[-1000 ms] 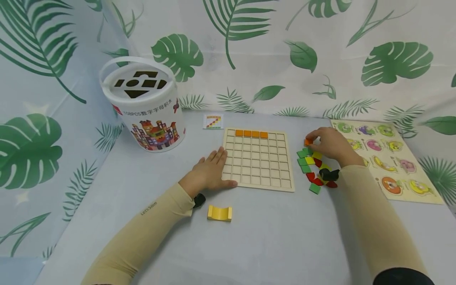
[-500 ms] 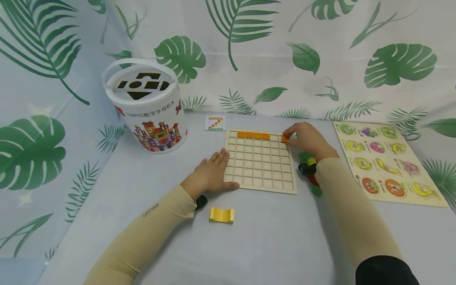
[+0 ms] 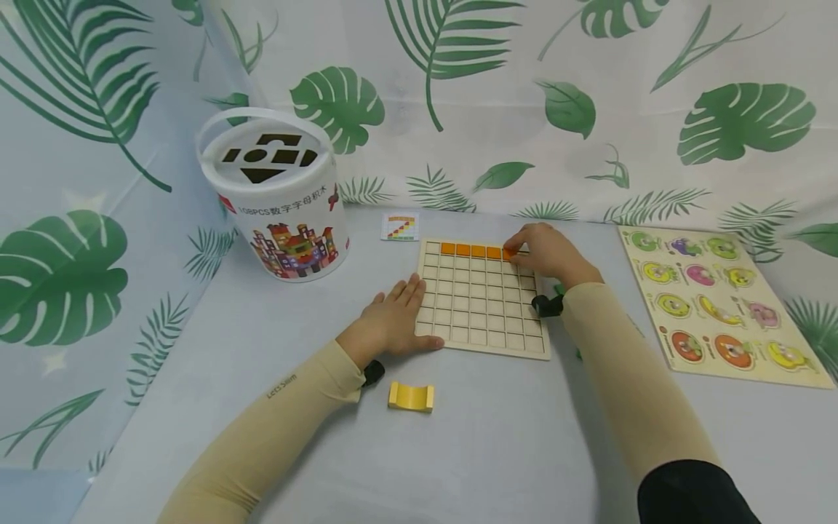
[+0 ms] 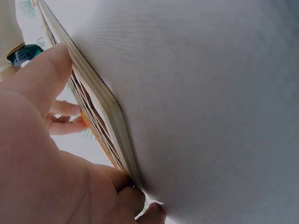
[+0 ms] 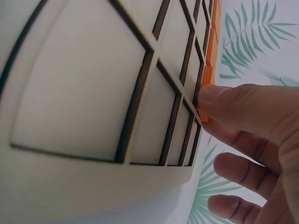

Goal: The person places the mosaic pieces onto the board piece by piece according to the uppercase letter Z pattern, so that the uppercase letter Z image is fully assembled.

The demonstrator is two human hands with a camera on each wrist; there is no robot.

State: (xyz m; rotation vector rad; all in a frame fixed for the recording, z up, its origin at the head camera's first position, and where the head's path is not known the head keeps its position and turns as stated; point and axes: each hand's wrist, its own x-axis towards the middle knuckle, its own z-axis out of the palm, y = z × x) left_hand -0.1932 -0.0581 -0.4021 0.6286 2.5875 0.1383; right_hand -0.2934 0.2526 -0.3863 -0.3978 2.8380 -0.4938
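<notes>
1. Pinching an orange square tile [image 5: 208,76] between thumb and forefinger of the right hand [image 3: 550,255], at the far row of the wooden grid board [image 3: 474,298], directly right of four orange tiles [image 3: 471,251] in their cells.
2. Resting the left hand [image 3: 393,324] with fingers extended against the board's left edge, thumb at the near edge, apparently steadying.
3. Probably mid-step in filling the far row; likely calling next for squaring the tile to its cell, pressing flat, then letting go.
4. Seemingly following the pattern card [image 3: 400,226], lying on the bench [image 3: 511,437] just beside the board's far left corner; too small to read cell by cell.
5. Cannot tell whether fully seated, with fingertips covering the pinched tile.
6. Showing only slivers of green pieces [image 3: 559,289] behind the right wrist.
</notes>
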